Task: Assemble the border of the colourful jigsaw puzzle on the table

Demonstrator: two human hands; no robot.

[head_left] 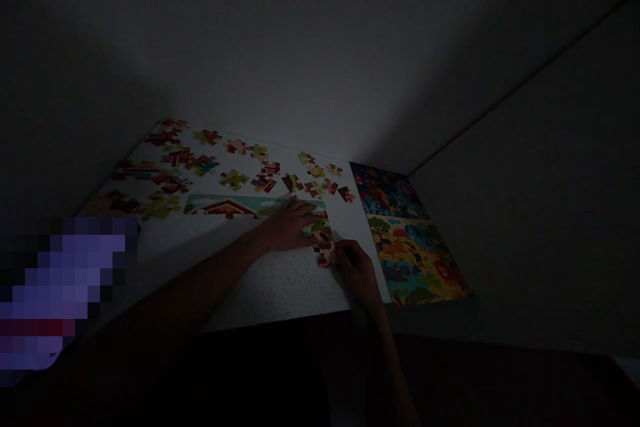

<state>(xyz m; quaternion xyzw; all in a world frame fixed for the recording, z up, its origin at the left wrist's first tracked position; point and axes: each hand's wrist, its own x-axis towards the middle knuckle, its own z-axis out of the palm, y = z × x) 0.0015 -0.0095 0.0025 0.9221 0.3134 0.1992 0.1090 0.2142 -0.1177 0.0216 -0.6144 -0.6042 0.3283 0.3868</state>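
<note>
Our left hand [287, 225] lies open and flat, steadying the joined puzzle pieces [321, 237] on the white table [280, 287], while our right hand [356, 268] pinches a loose piece [325, 255] at their near end, pressing gently.

Speckled white tabletop [280, 287], dimly lit. Scattered over the far left part: loose jigsaw pieces [204, 163], red, green and cream, lying flat and mostly apart. Joined nearer, just below them: a partly assembled puzzle section [225, 207], teal sky above a red barn roof. Laid flat along the right end: a printed animal-scene picture board [410, 240], brightly coloured.
</note>
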